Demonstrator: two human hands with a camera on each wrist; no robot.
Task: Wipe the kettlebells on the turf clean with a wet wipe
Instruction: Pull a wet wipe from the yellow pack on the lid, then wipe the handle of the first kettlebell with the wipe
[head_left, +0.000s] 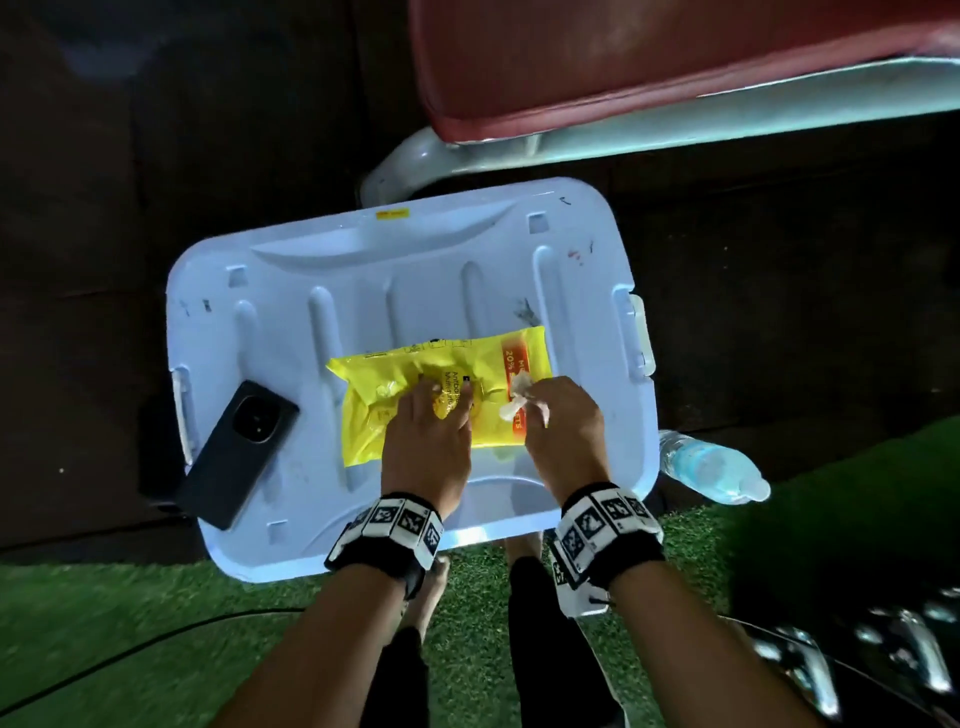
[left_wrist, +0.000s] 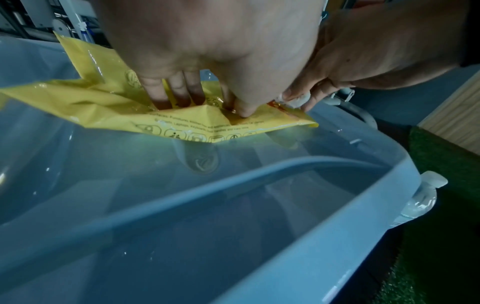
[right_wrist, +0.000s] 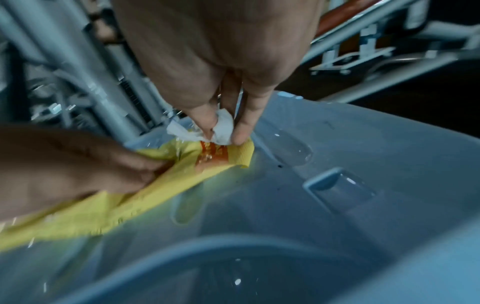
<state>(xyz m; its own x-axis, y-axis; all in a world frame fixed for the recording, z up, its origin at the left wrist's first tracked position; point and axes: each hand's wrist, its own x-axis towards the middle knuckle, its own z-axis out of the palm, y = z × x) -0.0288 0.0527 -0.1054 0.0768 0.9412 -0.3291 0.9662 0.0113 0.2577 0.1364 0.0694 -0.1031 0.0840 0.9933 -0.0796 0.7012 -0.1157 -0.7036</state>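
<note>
A yellow wet wipe pack (head_left: 395, 395) lies on the pale blue lid of a storage bin (head_left: 415, 270). My left hand (head_left: 441, 400) presses down on the pack's middle with straight, spread fingers (left_wrist: 158, 90). My right hand (head_left: 532, 402) pinches a crumpled white wet wipe (head_left: 511, 405) between thumb and fingers, just over the pack's right, orange-printed end (right_wrist: 213, 156). The wipe (right_wrist: 223, 127) shows clearly in the right wrist view and as a small white bit (left_wrist: 296, 100) in the left wrist view. Blurred dark objects with chrome handles (head_left: 914, 649) sit on the turf at bottom right.
A black phone (head_left: 236, 452) lies on the lid's left edge. A clear water bottle (head_left: 711, 467) lies on the floor right of the bin. A red padded bench (head_left: 623, 62) on a pale frame stands behind. Green turf (head_left: 156, 597) with a black cable (head_left: 156, 642) is in front.
</note>
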